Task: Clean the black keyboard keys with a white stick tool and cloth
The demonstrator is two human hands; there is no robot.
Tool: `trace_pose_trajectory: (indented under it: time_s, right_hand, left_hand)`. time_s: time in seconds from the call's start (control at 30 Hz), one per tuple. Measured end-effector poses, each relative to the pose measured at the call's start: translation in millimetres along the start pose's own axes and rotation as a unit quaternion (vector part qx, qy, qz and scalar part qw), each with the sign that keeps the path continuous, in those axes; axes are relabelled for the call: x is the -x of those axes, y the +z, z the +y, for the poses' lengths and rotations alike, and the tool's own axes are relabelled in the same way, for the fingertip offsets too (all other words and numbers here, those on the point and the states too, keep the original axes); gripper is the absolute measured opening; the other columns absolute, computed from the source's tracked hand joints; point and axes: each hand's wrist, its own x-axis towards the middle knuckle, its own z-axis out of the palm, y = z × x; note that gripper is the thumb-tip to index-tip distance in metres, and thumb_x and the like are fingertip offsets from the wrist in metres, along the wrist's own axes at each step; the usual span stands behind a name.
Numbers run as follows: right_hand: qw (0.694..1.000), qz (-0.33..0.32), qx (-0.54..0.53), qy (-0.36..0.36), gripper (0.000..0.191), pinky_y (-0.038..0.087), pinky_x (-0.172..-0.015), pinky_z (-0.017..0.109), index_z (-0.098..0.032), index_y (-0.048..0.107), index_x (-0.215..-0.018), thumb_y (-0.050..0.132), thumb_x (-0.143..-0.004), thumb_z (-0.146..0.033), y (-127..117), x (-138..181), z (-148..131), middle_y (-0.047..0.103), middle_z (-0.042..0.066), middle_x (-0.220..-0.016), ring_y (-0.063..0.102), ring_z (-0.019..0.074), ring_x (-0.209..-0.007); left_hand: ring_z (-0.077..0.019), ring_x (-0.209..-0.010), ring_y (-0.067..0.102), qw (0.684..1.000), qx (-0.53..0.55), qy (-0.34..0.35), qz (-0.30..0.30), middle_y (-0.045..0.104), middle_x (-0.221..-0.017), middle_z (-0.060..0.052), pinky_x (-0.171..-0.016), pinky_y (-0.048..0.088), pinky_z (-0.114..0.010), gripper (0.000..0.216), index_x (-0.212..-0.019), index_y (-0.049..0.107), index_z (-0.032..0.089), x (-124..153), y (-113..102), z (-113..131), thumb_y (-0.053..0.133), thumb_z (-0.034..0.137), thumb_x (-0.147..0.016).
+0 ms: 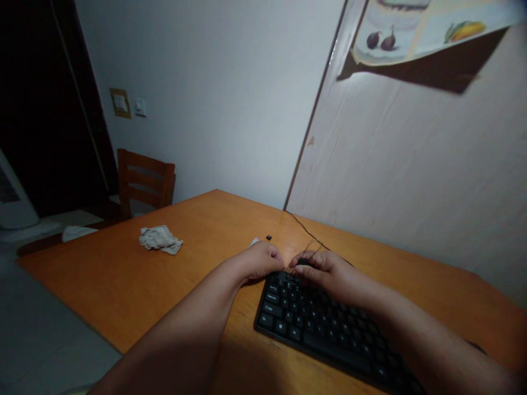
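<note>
A black keyboard (pixel 313 329) lies at an angle on the wooden table, partly covered by my right forearm. My left hand (pixel 261 260) is closed at its upper left corner, thumb and fingers together; whatever they pinch is hidden. Something whitish (pixel 253 241) shows just behind that hand. Above the top row of keys, my right hand (pixel 323 270) grips what looks like a keycap puller (pixel 303 261), with a dark body and thin wires sticking up. A small gap separates the two hands' fingertips. One loose black keycap (pixel 269 237) sits on the table beyond my left hand.
A crumpled pale cloth (pixel 160 239) rests on the left of the wooden table (pixel 206 219). A thin black cable (pixel 304 226) runs back towards the wall. Behind the table's left edge stands a wooden chair (pixel 146 178). Wall and panel border the far side.
</note>
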Motion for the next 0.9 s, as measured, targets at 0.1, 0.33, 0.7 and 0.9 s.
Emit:
trace_pose_trajectory:
  time_s: [0.1, 0.33, 0.7, 0.9]
  right_hand:
    - [1.0, 0.006, -0.012, 0.007, 0.028, 0.045, -0.066, 0.026, -0.021, 0.07, -0.107, 0.058, -0.096, -0.044, -1, 1, 2, 0.064, 0.001, -0.083, 0.057, 0.0141, -0.073]
    - [1.0, -0.005, -0.025, 0.001, 0.028, 0.047, -0.067, 0.026, -0.021, 0.069, -0.104, 0.059, -0.096, -0.046, -4, -5, 7, 0.067, 0.001, -0.085, 0.058, 0.0139, -0.072]
    - [0.991, 0.019, 0.11, -0.073, 0.024, 0.048, -0.085, 0.032, -0.022, 0.072, -0.095, 0.054, -0.098, -0.037, 5, 5, -19, 0.072, 0.005, -0.097, 0.064, 0.0193, -0.091]
    - [0.999, 0.017, 0.034, -0.027, 0.028, 0.047, -0.071, 0.028, -0.02, 0.069, -0.097, 0.054, -0.098, -0.043, 4, -3, -6, 0.067, 0.002, -0.086, 0.058, 0.0153, -0.075]
  left_hand:
    - [-0.0129, -0.055, 0.048, 1.0, -0.003, -0.005, -0.003, 0.053, -0.051, 0.003, -0.059, 0.039, -0.025, 0.012, -0.058, 0.063, 0.018, 0, 0, 0, 0.066, 0.029, -0.063]
    - [-0.0121, -0.051, 0.045, 1.0, -0.022, -0.011, 0.003, 0.05, -0.047, 0.004, -0.058, 0.038, -0.026, 0.016, -0.054, 0.061, 0.019, 2, 0, 4, 0.066, 0.031, -0.064]
    - [-0.0117, -0.052, 0.042, 1.0, -0.025, -0.015, -0.003, 0.047, -0.048, 0.005, -0.053, 0.032, -0.025, 0.014, -0.056, 0.064, 0.018, 1, 0, 3, 0.067, 0.03, -0.062]
    - [-0.01, -0.048, 0.035, 1.0, -0.026, -0.015, 0.002, 0.043, -0.046, 0.006, -0.052, 0.029, -0.026, 0.022, -0.052, 0.056, 0.019, 3, 1, 5, 0.065, 0.034, -0.066]
